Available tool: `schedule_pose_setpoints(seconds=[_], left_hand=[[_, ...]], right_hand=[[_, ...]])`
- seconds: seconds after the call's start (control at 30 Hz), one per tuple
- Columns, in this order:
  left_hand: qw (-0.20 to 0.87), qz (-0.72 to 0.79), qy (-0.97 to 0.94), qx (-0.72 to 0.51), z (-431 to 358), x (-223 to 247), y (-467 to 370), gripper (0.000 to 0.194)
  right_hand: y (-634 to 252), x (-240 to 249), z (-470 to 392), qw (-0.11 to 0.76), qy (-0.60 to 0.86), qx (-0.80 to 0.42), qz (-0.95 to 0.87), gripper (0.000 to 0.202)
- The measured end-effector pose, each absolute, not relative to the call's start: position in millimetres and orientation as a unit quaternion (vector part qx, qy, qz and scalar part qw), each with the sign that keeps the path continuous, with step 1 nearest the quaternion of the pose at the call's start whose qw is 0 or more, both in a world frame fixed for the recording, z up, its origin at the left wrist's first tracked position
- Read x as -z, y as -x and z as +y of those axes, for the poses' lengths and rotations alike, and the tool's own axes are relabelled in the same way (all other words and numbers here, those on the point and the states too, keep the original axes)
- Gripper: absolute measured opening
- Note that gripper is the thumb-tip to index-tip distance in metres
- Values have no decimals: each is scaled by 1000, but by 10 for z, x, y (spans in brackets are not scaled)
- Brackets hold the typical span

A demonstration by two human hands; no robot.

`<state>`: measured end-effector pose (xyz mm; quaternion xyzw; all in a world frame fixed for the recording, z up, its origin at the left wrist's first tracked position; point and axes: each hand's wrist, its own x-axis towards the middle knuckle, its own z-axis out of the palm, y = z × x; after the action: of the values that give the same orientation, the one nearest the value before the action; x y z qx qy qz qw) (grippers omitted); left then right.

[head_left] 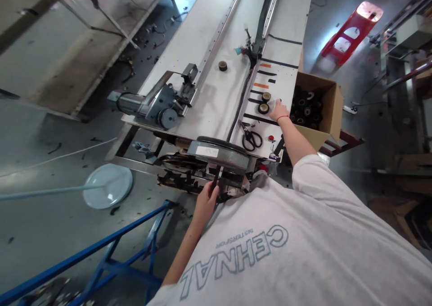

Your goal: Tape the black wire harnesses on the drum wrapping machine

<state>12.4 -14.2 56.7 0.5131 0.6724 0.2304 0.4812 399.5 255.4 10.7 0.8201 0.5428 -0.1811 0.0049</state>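
At six o'clock of the grey wheel (224,155), the left hand (205,202) is pinched around a black strip (216,176), narrow, dark and roughly straight, rising toward the wheel; its upper end is hidden. The right hand (278,111), well apart from the left, reaches over the white bench (216,103) with fingers pointing to twelve; whether it grips anything, I cannot tell.

Just beside its fingers are two black tape rolls, the lower roll (263,109) at nine o'clock and the upper roll (266,96) at ten. Both are short, round and dark, the upper with a paler face. From the right hand, black-handled scissors (251,139) lie at eight o'clock, and a cardboard box (332,110) filled with more dark rolls (307,111) stands at three.
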Motion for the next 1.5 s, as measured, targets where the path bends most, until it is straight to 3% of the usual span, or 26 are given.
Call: schedule_pose_setpoints(seconds=[0.13, 0.23, 0.33, 0.47, 0.57, 0.73, 0.83, 0.9, 0.97, 1.03, 1.13, 1.2, 1.37, 1.5], left_hand=[[574, 641, -472, -191, -175, -546, 74, 36], [697, 555, -447, -80, -178, -499, 288, 44], [677, 558, -480, -14, -263, -464, 408, 33], [541, 680, -461, -180, -492, -436, 290, 31], [527, 697, -393, -284, -585, -417, 117, 38], [724, 553, -323, -256, -361, -423, -33, 49], [807, 464, -282, -232, -196, -427, -43, 53], [791, 475, -299, -244, -151, -434, -32, 50], [708, 547, -357, -267, -146, -458, -12, 45], [576, 638, -426, -282, -149, -497, 12, 37], [451, 695, -474, -297, -110, -548, 40, 32], [458, 688, -458, -327, -55, -547, 56, 37], [550, 609, -398, -411, 49, -487, 74, 44], [581, 561, -385, -447, 58, -436, 54, 44]], right_hand=[[-4017, -126, 2570, 12, -822, 191, 537, 87], [-4016, -161, 2568, 16, -824, 200, 530, 87], [-4011, -194, 2565, 8, -824, 209, 527, 86], [-3991, -218, 2536, 1, -824, 219, 523, 86], [-3981, -221, 2512, -1, -826, 213, 522, 87], [-3978, -329, 2616, -29, -832, 220, 509, 78], [-3791, -577, 2501, -142, -815, 213, 520, 64], [-3507, -794, 2145, -256, -762, 235, 547, 59], [-3115, -974, 1569, -325, -680, 322, 573, 58], [-2687, -1064, 930, -326, -577, 417, 622, 52], [-2145, -1011, 286, -252, -390, 496, 734, 36], [-1883, -868, 206, -221, -377, 479, 761, 33], [-1567, -448, 592, -138, -576, 376, 713, 19], [-1652, -353, 665, -201, -539, 355, 737, 9]])
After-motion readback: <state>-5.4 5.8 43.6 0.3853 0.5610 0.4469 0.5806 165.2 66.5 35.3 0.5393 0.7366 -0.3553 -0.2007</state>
